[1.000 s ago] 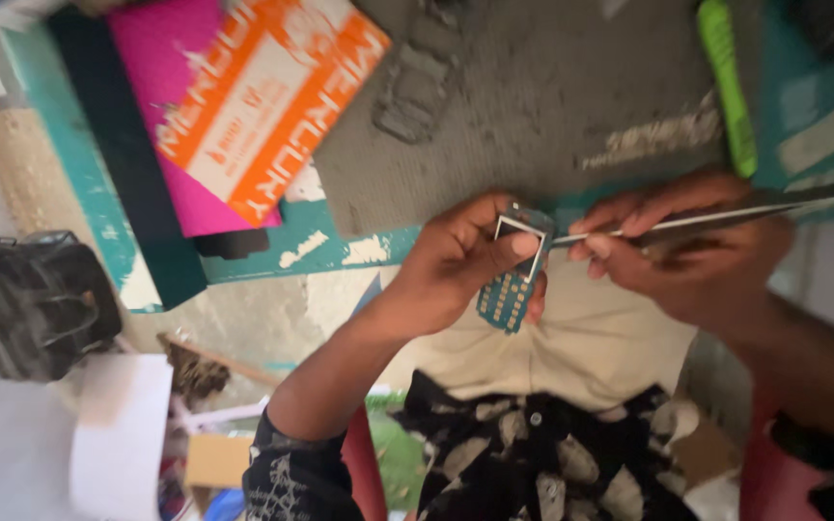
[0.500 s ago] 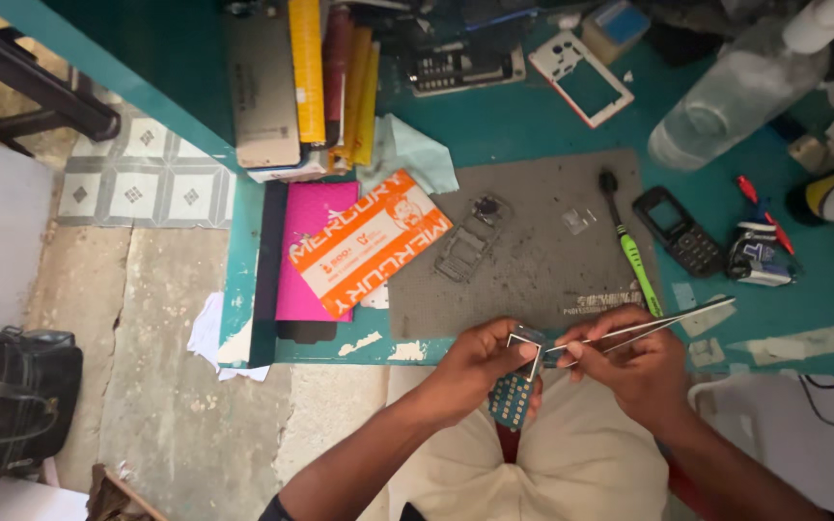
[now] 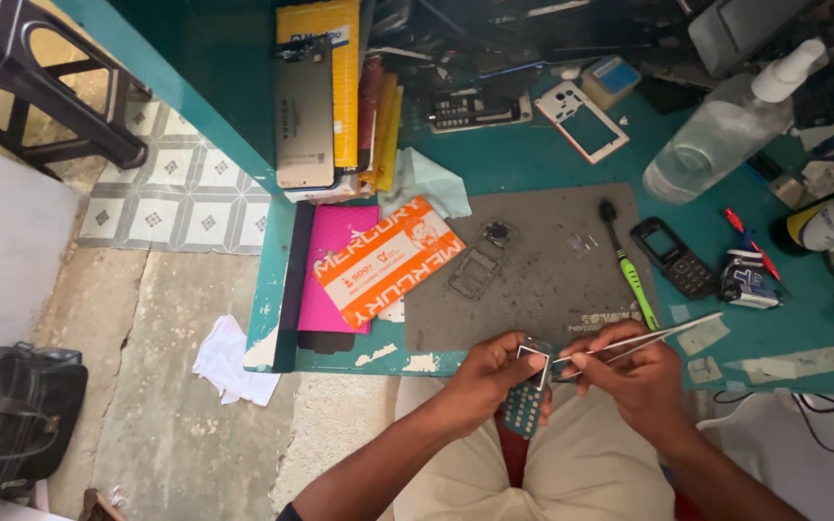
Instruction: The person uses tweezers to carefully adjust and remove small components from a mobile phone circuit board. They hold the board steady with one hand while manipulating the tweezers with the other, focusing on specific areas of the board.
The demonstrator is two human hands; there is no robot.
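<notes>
- My left hand (image 3: 480, 371) is clamped on the phone circuit board (image 3: 527, 391), held over my lap at the desk (image 3: 533, 174) edge.
- My right hand (image 3: 634, 371) pinches tweezers (image 3: 644, 340), tips at the board's metal frame.
- Step, as I judge: component work; next calls for steady tips.

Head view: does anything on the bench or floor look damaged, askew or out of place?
Yes. The teal bench edge has chipped paint showing pale patches. A crumpled white paper lies on the floor beside it. A bare phone frame sits askew on the dirty grey mat. The phone part in the left hand is opened up.
</notes>
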